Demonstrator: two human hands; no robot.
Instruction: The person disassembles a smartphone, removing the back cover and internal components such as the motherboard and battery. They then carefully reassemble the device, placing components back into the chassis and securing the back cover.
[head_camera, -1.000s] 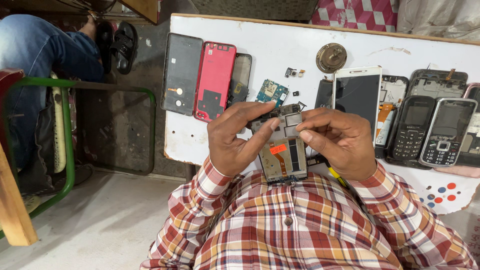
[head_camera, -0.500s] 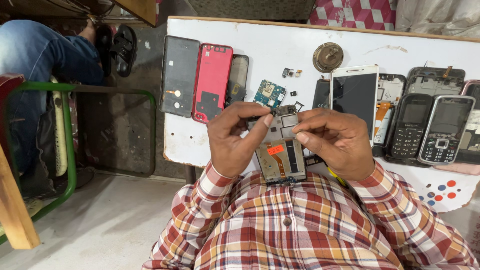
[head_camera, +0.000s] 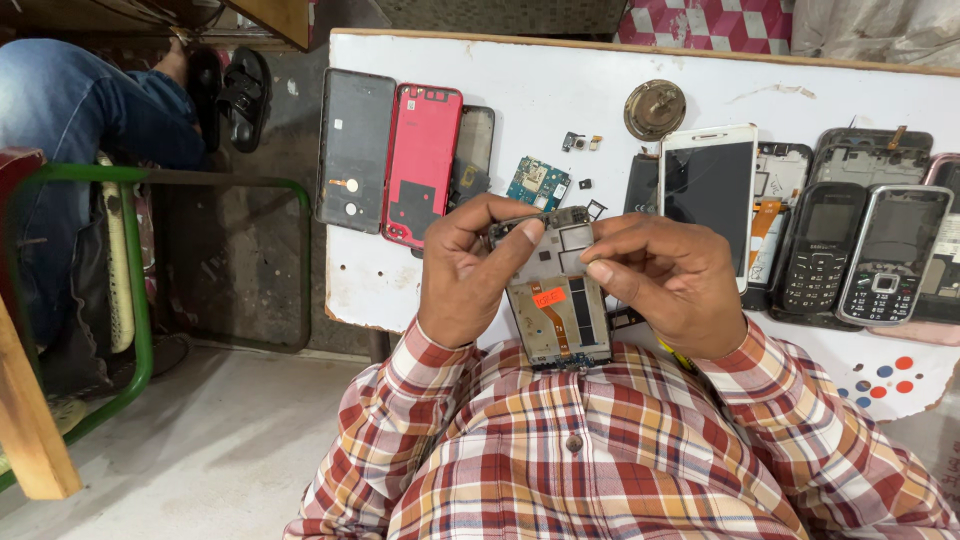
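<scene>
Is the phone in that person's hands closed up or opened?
Opened. The phone has no back cover: its metal frame, an orange cable and an orange sticker show. The left hand and right hand grip its top.

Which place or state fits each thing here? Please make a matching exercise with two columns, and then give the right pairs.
Things:
1. opened phone frame
2. red back cover
3. round metal disc
4. small blue circuit board

Places or states:
a. at the far side of the white table, near its edge
b. held in the left hand and right hand
c. flat between two dark covers
d. on the table just beyond the fingertips

Pairs: 1-b, 2-c, 3-a, 4-d
</scene>
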